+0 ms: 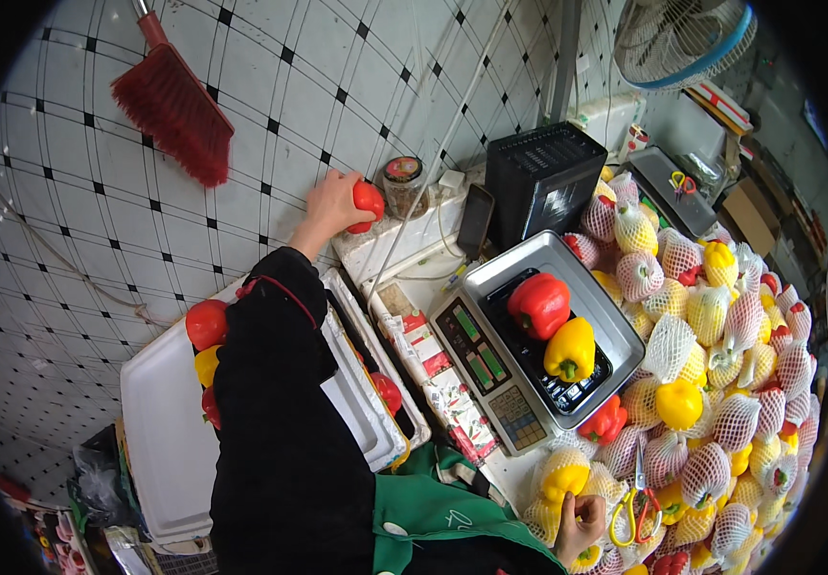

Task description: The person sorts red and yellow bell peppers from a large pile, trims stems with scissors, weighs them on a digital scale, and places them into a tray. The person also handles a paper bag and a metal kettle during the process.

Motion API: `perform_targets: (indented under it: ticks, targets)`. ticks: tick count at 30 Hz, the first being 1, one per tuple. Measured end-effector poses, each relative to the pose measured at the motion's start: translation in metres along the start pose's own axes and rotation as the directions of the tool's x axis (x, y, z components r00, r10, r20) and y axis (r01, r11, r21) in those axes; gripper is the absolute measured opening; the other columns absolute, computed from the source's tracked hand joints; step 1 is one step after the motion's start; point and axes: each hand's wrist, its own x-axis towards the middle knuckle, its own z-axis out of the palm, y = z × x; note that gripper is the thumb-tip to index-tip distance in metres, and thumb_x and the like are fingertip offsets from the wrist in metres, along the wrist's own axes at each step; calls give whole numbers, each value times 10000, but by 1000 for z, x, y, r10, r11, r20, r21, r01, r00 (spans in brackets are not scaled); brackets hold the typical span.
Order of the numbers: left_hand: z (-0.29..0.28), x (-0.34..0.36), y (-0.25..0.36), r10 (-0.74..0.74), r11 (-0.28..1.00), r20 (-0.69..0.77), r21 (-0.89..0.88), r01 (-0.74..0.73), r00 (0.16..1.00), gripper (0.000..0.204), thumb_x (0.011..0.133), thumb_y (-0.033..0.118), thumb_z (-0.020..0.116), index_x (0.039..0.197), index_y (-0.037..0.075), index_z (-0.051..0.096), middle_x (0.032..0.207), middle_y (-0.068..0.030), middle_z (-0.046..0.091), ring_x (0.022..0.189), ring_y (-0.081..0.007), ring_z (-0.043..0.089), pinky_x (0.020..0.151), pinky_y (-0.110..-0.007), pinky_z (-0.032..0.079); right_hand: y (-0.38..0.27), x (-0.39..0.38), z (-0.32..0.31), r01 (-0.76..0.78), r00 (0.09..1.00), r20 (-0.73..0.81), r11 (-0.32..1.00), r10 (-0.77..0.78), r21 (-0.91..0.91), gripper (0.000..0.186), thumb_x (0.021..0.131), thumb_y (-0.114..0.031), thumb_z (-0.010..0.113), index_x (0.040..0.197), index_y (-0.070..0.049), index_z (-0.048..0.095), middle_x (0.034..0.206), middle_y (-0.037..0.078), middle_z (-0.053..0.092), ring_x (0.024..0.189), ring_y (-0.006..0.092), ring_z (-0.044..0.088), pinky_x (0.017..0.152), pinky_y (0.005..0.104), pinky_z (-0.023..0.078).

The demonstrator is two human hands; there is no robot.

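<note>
My left hand (335, 209) is stretched toward the tiled wall, its fingers wrapped round a red bell pepper (367, 204) above a white ledge, beside a lidded jar (403, 182). At the lower right, my right hand (581, 527) is closed, fingers curled, next to a yellow bell pepper (565, 482) partly in a foam net. Whatever its fingers pinch, if anything, is hidden. A red pepper (539, 305) and a yellow pepper (570, 351) lie on the metal pan (622, 356) of a digital scale. Scissors (636, 508) with yellow and orange handles rest on the netted peppers near my right hand.
A large heap of peppers in foam nets (701, 470) fills the right side. White foam boxes (160, 450) with several peppers stand at the left. Behind the scale are a black box-shaped device (538, 182) and a phone (475, 220). A red brush (176, 115) hangs on the wall; a fan (687, 43) stands top right.
</note>
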Motion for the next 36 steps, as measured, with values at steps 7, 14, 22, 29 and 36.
perform_targets:
  ticks: [7,14,22,29,36]
  targets:
    - [17,-23,13,-47,989,185,150,19,982,699,563,508,773,1130,139,597,1135,-136,517,1093,-298,519,832,-458,475,3,-3,5,23,1000,16,1000,-23,16,283,765,-23,713,651,-31,454,647,-16,382,531,44,342,483,197,262]
    - [55,3,12,-93,995,133,58,86,987,575,783,593,563,1034,82,640,1135,-117,556,1064,-297,541,815,-446,470,-3,-9,11,6,1000,-24,1000,-7,-25,269,741,-12,721,646,-33,470,628,-8,402,528,61,368,483,210,283]
    - [77,55,-7,-44,998,125,-36,49,991,302,866,307,501,873,44,649,889,-208,637,854,-414,595,719,-507,473,-29,2,8,38,998,42,997,-35,-70,214,720,-98,757,647,-35,566,596,31,506,511,123,486,481,262,392]
    - [82,53,-74,243,970,-190,46,-239,951,166,844,187,597,888,30,629,845,-167,623,802,-370,589,693,-455,465,-31,-8,2,-44,999,11,998,43,36,211,759,-131,742,690,-32,569,623,42,483,534,137,467,489,269,374]
    - [62,11,-101,302,931,105,-248,-269,948,219,788,-38,505,966,-10,629,887,-219,631,832,-385,602,740,-434,475,-27,-12,13,-56,998,18,996,55,67,227,779,-137,721,704,-26,538,641,49,485,558,152,470,497,279,373]
